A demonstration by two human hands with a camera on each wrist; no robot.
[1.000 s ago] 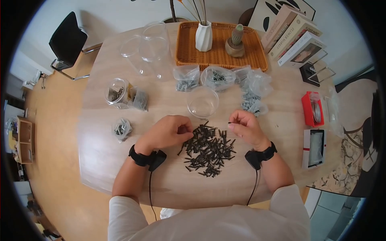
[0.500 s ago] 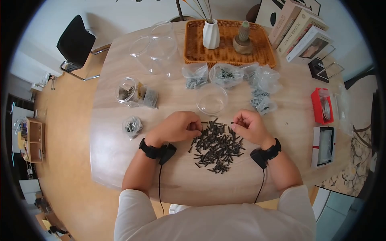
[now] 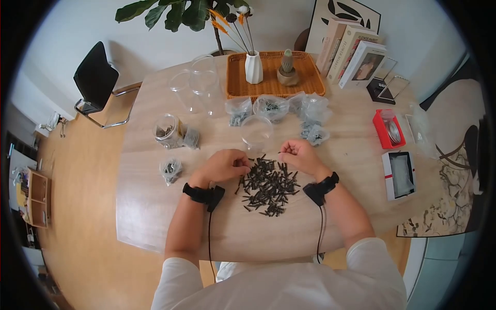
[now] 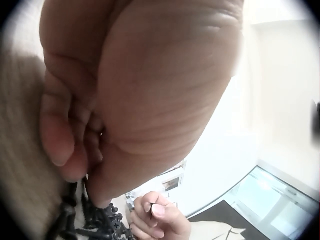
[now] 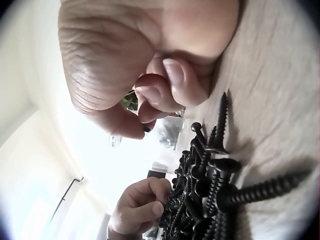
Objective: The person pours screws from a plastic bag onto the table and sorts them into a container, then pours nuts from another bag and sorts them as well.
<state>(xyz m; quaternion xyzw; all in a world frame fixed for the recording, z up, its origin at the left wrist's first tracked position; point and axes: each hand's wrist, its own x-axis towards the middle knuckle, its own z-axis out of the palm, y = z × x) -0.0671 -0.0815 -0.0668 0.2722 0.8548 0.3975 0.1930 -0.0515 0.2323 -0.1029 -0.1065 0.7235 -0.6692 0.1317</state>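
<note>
We found the right hand (image 3: 301, 155) pinching a small dark piece (image 5: 147, 130), plain in both wrist views but only a speck from the head. The left hand (image 3: 223, 165) had its fingers curled at the left edge of the black screws (image 3: 268, 186); we could not tell whether it gripped one. The screws lay heaped between the hands, tabletop (image 3: 258, 237) extending toward us; the left wrist view cut off their pile.
</note>
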